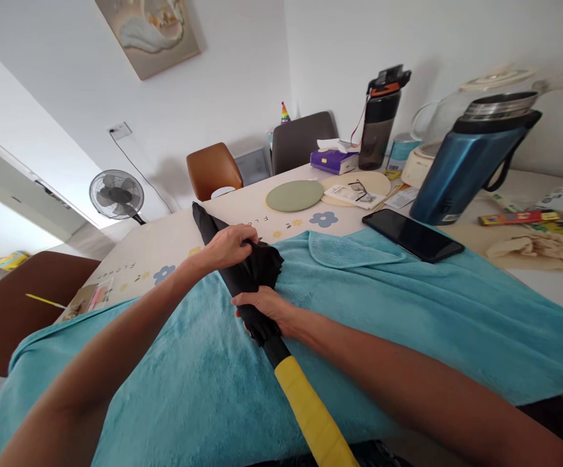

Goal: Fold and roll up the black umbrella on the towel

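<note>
A folded black umbrella (237, 277) with a yellow-wrapped handle (311, 412) lies slantwise over a teal towel (174, 383), its tip pointing to the far left and its handle toward me. My left hand (230, 246) is closed on the black fabric about halfway up, fingers pinching a fold. Lower down, my right hand (264, 306) wraps round the umbrella just above the handle, with some of its fingers hidden beneath. A loose bunch of fabric bulges out to the right between the two hands.
Right of the umbrella, a phone (412, 235) rests on the towel's edge. Behind it stand a blue steel flask (466, 162), a dark water bottle (381, 123) and a glass kettle (442, 117). Glasses (359, 190), a green placemat (295, 196) and a purple box (334, 161) lie farther back.
</note>
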Tool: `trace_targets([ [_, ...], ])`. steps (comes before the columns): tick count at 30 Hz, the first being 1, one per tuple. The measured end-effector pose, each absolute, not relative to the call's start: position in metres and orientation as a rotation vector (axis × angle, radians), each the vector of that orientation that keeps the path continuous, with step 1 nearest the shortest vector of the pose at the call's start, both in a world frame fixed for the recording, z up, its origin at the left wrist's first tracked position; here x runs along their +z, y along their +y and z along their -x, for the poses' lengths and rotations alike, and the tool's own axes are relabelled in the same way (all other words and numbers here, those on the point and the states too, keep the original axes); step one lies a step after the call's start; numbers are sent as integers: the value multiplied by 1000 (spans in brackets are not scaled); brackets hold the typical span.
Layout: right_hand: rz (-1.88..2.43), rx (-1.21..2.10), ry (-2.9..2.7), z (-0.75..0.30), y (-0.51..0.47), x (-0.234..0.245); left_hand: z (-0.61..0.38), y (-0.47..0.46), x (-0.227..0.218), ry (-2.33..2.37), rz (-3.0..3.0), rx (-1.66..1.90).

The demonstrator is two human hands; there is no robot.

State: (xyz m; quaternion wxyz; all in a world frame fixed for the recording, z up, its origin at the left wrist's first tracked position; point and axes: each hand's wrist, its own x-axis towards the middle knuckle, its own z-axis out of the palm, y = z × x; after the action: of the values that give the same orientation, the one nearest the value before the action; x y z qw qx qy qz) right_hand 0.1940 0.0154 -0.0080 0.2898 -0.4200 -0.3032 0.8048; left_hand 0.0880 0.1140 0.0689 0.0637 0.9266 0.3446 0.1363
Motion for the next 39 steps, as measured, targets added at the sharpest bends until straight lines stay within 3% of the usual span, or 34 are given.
trace_targets([
  [7,1105,2163,-786,-194,15,-6,-23,71,80,1465,-2447,989],
  [11,1097,2125,-790,-193,14,-7,13,44,63,1636,-2159,1107],
  [16,1063,2167,-842,-193,15,-10,41,26,29,1507,-2291,1023],
  [23,987,2280,-813,-196,15,-8,32,28,4,1349,-2738,568],
  [33,1108,2346,-710,-195,18,-5,29,24,-31,1311,-2524,591],
  [39,1114,2240,-778,-193,16,-5,37,25,-26,1396,-2470,620],
])
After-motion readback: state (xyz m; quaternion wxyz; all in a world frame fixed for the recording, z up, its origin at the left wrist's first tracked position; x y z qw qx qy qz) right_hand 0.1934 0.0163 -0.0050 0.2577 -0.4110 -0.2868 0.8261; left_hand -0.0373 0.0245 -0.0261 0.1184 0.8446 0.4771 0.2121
